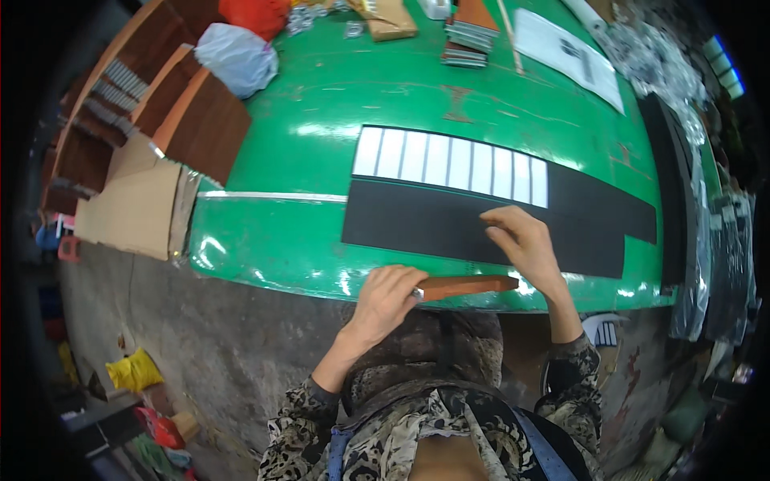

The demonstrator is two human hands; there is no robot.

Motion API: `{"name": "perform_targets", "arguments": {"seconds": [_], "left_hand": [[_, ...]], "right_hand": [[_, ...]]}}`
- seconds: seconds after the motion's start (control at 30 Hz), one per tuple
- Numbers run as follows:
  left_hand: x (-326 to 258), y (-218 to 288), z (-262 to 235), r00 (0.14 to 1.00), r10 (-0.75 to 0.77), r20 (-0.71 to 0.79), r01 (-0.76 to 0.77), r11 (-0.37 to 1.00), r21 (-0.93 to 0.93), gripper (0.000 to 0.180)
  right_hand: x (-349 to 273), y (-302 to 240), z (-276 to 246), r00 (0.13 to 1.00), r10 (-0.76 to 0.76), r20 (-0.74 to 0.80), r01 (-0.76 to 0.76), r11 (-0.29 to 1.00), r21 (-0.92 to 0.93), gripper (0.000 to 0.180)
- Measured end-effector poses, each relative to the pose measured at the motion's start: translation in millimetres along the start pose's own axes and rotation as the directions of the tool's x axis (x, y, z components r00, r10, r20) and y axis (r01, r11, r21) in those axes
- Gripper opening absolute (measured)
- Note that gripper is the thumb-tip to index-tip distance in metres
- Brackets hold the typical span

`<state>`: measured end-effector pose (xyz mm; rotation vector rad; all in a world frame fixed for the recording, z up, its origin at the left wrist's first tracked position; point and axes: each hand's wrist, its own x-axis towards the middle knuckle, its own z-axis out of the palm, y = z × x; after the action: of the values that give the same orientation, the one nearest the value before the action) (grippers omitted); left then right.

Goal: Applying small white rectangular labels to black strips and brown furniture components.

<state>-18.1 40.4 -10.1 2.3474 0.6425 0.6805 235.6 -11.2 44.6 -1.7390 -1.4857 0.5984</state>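
Observation:
At the table's front edge, my left hand (387, 298) is closed round the left end of a narrow reddish-brown board (469, 287), which is seen nearly edge-on. Something small and silvery shows at the fingers there; its kind is unclear. Above the black sheet (425, 216) hovers my right hand (523, 239), its fingers bent and a gap between thumb and forefinger, with nothing visible in them. On the sheet's far part lies a strip of white rectangular labels (449, 164) side by side. A second long black piece (601, 204) stretches off to the right.
Brown boards (200, 124) and cardboard (132, 196) stand at the left, beside a whitish plastic bag (237, 58). Stacked brown pieces (469, 36) and a white printed sheet (569, 56) lie at the back. Long black panels (670, 184) and clear plastic wrap (654, 60) line the right side.

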Motion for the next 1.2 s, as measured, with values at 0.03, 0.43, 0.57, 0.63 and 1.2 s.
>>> {"name": "perform_targets", "arguments": {"seconds": [0.03,0.43,0.57,0.63,1.2], "left_hand": [[0,0,1,1.000,-0.016,0.027,0.016,1.000,-0.011,0.044],[30,-59,-43,0.866,-0.316,-0.389,0.406,0.897,0.176,0.040],[51,-71,-38,0.837,-0.447,-0.316,0.455,0.889,-0.053,0.038],[63,-72,-43,0.782,-0.566,-0.259,0.535,0.824,-0.186,0.035],[75,-73,-43,0.728,-0.682,0.074,0.487,0.438,-0.755,0.022]], "right_hand": [[14,-7,12,0.995,-0.084,0.051,0.085,0.996,-0.020,0.020],[68,-26,102,0.902,-0.080,0.424,0.022,0.990,0.139,0.022],[71,-27,113,0.943,-0.046,0.330,-0.012,0.985,0.171,0.028],[70,-18,121,0.960,-0.068,0.271,0.019,0.983,0.180,0.031],[80,-19,117,0.925,0.263,0.274,-0.372,0.778,0.506,0.024]]}}
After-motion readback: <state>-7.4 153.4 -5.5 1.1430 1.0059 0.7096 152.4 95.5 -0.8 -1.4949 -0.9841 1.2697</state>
